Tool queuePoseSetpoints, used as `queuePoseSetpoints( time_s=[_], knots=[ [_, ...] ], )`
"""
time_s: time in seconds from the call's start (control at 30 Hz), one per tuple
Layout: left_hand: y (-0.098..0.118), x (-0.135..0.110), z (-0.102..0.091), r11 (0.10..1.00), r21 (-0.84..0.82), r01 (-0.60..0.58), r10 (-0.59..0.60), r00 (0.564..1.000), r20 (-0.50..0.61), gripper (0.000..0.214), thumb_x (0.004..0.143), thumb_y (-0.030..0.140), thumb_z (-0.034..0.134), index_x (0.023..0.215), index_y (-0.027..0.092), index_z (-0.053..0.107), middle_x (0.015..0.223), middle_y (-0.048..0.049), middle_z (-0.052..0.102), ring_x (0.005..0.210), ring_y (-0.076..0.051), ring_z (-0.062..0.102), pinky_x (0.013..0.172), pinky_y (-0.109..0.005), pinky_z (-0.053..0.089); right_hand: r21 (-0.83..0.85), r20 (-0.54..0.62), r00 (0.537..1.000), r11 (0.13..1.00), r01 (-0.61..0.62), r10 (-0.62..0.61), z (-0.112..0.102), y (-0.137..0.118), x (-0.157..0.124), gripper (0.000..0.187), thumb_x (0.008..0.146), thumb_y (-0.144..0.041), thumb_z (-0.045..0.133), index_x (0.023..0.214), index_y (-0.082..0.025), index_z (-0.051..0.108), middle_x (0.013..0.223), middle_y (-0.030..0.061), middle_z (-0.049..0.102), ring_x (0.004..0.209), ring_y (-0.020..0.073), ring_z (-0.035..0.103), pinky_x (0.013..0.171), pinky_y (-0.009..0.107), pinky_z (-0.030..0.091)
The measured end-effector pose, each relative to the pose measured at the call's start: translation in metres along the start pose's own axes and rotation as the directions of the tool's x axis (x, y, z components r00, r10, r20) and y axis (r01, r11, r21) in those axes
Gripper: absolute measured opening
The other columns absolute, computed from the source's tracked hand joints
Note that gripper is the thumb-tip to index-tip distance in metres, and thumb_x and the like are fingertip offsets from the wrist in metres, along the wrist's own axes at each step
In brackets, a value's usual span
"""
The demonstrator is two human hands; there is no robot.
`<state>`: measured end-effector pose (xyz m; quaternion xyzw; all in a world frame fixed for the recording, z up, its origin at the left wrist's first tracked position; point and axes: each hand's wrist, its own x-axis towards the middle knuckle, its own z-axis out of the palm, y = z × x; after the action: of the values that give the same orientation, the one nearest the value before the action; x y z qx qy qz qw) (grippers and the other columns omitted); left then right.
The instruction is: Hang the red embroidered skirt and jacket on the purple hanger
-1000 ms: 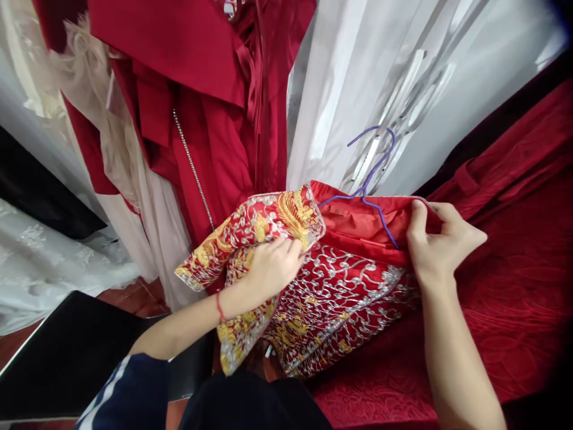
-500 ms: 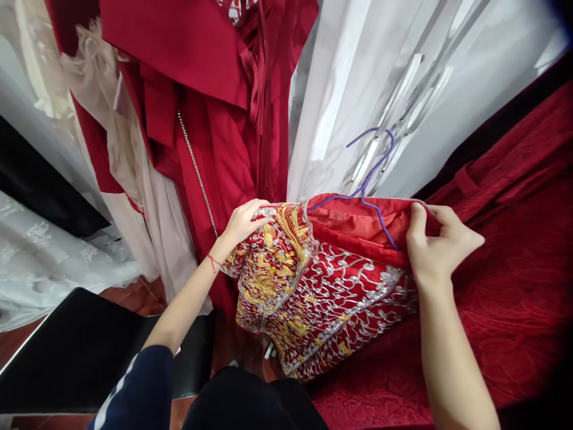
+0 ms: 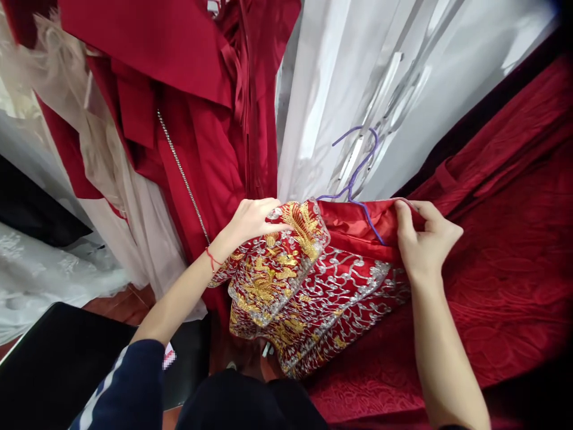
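Observation:
A red jacket thick with gold and silver embroidery hangs together with a red skirt patterned in silver. Out of the skirt's satin-lined waist rises a purple wire hanger, its hook curving above the cloth. My left hand grips the jacket's upper edge, thumb on the embroidered front and the other fingers partly hidden behind. At the far end of the waistband, my right hand pinches the cloth between thumb and fingers, pulling the top edge out to the right.
White cabinet doors with pale handles stand behind. Plain red dresses and a cream tulle gown hang on the left, a red patterned fabric on the right. A black seat is at the lower left.
My left hand has slid the jacket's edge rightward over the waistband, covering more of the red lining. My right hand keeps its pinch. The whole view has shifted somewhat.

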<state>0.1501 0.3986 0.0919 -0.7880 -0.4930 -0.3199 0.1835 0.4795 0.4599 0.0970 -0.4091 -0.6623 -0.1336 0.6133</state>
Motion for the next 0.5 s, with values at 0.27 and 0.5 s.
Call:
queuePoseSetpoints(
  time_s=[0.27, 0.5],
  knots=[
    [-0.028, 0.016, -0.018, 0.984, -0.013, -0.18, 0.18, 0.984, -0.003, 0.058, 0.087, 0.072, 0.051, 0.059, 0.022, 0.048, 0.053, 0.0019, 0.048, 0.048, -0.013, 0.042, 0.052, -0.029, 0.03, 0.1, 0.288, 0.955, 0.989, -0.108, 0.075, -0.017, 0.006, 0.002, 0.026, 0.091, -0.045, 0.06, 0.091, -0.022, 0.073, 0.087, 0.0025, 0.075, 0.078, 0.0187, 0.068, 0.075, 0.029, 0.051],
    [-0.049, 0.038, -0.028, 0.964, -0.148, -0.219, 0.236, 0.966, 0.102, 0.064, 0.081, 0.079, 0.052, 0.054, 0.024, 0.032, 0.051, 0.0044, 0.034, 0.049, -0.012, 0.032, 0.051, -0.03, 0.03, 0.161, 0.778, 0.576, 0.807, -0.569, 0.251, -0.039, 0.005, -0.008, 0.048, 0.066, -0.054, 0.083, 0.096, -0.018, 0.075, 0.089, 0.0047, 0.077, 0.078, 0.022, 0.07, 0.072, 0.034, 0.058]
  ],
)
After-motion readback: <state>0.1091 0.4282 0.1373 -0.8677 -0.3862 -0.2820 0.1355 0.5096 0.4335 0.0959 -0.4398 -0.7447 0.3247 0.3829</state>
